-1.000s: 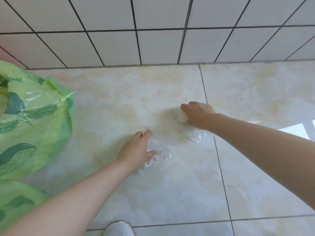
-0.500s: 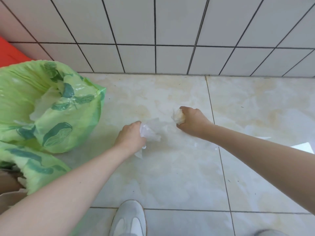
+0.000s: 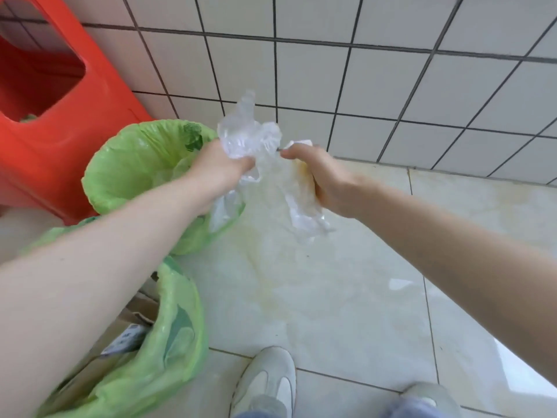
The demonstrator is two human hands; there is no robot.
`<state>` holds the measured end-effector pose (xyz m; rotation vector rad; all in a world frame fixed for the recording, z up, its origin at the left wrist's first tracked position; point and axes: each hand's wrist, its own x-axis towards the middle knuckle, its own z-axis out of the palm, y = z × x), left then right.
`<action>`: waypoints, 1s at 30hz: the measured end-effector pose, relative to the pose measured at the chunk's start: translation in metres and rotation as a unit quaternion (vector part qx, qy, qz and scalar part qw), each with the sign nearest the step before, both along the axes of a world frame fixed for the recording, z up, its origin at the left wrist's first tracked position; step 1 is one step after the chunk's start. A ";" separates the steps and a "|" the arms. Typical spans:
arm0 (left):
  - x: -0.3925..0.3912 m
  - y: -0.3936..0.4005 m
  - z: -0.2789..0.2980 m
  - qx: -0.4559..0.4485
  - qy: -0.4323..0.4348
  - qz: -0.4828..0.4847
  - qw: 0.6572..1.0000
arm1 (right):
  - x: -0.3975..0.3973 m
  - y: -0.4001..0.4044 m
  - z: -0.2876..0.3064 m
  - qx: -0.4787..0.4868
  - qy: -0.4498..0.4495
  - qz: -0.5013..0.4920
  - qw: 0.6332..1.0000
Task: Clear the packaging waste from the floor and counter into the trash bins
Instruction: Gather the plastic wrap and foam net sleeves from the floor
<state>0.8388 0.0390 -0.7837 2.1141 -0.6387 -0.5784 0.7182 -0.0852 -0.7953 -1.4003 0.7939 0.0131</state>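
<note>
My left hand [image 3: 221, 168] is closed around a bunch of clear crumpled plastic wrap [image 3: 248, 137], held in the air just right of the far green-bagged trash bin [image 3: 132, 164]. My right hand [image 3: 324, 179] grips another clear plastic wrapper [image 3: 301, 209] with a bit of white paper sticking out at the thumb; its loose end hangs down above the floor. The two hands are close together, their wraps nearly touching. A second green-bagged bin [image 3: 177, 324] stands nearer me, under my left forearm, with cardboard inside.
A red plastic stool [image 3: 57, 122] stands against the white tiled wall [image 3: 361, 79] behind the bins. My two grey shoes [image 3: 265, 381] are at the bottom edge. A small clear scrap [image 3: 399, 283] lies on the pale floor tiles to the right.
Both hands have lifted off the floor with the plastic wraps in them and moved up and left toward the green bins. My view has risen, so the red stool is now visible.
</note>
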 end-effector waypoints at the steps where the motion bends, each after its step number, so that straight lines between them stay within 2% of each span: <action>1: 0.010 0.007 0.010 0.001 -0.002 0.007 1.000 | 0.010 0.006 0.007 0.006 -0.004 0.003 1.000; 6: 0.061 0.048 0.029 0.023 0.001 0.052 0.998 | 0.054 0.039 0.032 0.008 -0.035 -0.011 0.999; 12: 0.123 0.084 0.007 -0.090 0.047 0.206 0.973 | 0.110 0.063 0.041 0.001 -0.104 -0.048 0.993; 14: 0.119 0.085 0.016 -0.110 0.060 0.242 0.962 | 0.126 0.069 0.046 0.007 -0.129 -0.068 0.989; 18: 0.121 0.078 0.019 -0.118 -0.017 0.266 0.957 | 0.151 0.079 0.051 0.010 -0.205 -0.131 0.970; 21: 0.121 0.080 0.014 -0.100 -0.089 0.231 0.964 | 0.172 0.088 0.038 -0.076 -0.214 -0.134 0.965; 23: 0.123 0.085 0.006 -0.053 -0.112 0.180 0.976 | 0.179 0.091 0.024 -0.155 -0.195 -0.104 0.963; 26: 0.134 0.101 -0.009 0.126 -0.140 0.035 0.982 | 0.182 0.093 0.000 -0.313 -0.107 0.022 0.944; 28: 0.141 0.114 -0.020 0.246 -0.185 -0.078 0.948 | 0.178 0.093 -0.014 -0.414 -0.049 0.135 0.899; 30: 0.143 0.122 -0.026 0.302 -0.219 -0.149 0.916 | 0.176 0.092 -0.021 -0.518 -0.014 0.220 0.827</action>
